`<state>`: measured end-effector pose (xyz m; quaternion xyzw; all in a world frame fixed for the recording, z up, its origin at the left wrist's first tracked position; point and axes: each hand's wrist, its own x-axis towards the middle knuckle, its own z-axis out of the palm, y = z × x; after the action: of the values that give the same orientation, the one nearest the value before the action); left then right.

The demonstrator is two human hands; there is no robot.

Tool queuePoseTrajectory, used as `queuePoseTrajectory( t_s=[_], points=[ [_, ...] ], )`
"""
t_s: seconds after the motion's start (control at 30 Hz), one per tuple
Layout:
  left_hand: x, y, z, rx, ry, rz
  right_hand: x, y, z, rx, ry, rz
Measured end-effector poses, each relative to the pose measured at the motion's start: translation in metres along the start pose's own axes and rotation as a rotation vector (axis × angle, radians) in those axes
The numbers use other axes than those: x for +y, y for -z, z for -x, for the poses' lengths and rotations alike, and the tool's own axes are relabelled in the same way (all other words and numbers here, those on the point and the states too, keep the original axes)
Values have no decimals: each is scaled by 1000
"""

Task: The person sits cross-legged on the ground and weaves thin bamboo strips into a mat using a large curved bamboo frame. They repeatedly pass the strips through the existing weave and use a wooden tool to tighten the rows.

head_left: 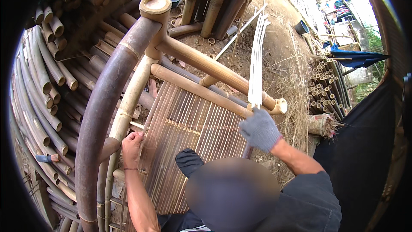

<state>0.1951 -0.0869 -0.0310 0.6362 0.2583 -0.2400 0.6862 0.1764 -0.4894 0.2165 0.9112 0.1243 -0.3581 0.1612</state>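
My left hand (pixel 132 148), bare, is at the left edge of a slatted bamboo seat (pixel 193 116). Its thumb and finger pinch what looks like a thin clear strand (pixel 150 141), which loops beside the outer slats. In a grey knit glove, my right hand (pixel 259 131) is closed at the seat's far right corner. Several long pale bamboo strips (pixel 256 60) run from that glove up and away across the frame rail. A thick dark bamboo pole (pixel 113 81) curves along the left of the frame. What lies under the gloved fingers is hidden.
Stacked bamboo poles (pixel 47 90) crowd the left. Upright poles (pixel 216 8) stand behind the frame, and another pile of cut bamboo (pixel 326 83) lies at the right. Black sheeting (pixel 356 159) hangs at the far right. A blurred dark rounded shape (pixel 231 193) covers the lower middle.
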Motion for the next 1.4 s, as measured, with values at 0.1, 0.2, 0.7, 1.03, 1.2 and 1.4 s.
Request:
queuePoseTrajectory(
  t_s=[0.1,0.2,0.7,1.03,1.2,1.4],
  points=[
    [-2,1,-2,10,-4,-18,-9,-24,44,-13,-171,-435],
    [4,3,4,-44,34,72,-17,-39,59,-441,38,-775],
    [55,-2,40,-249,32,101,-182,39,-172,98,588,-1072],
    [7,-25,12,495,-300,-353,53,-189,55,154,-472,-2154],
    [-21,-51,11,460,-204,-695,158,-314,225,-148,-961,-317],
    [-33,-49,16,398,-162,-687,101,-278,150,-132,-889,-174]
  ],
)
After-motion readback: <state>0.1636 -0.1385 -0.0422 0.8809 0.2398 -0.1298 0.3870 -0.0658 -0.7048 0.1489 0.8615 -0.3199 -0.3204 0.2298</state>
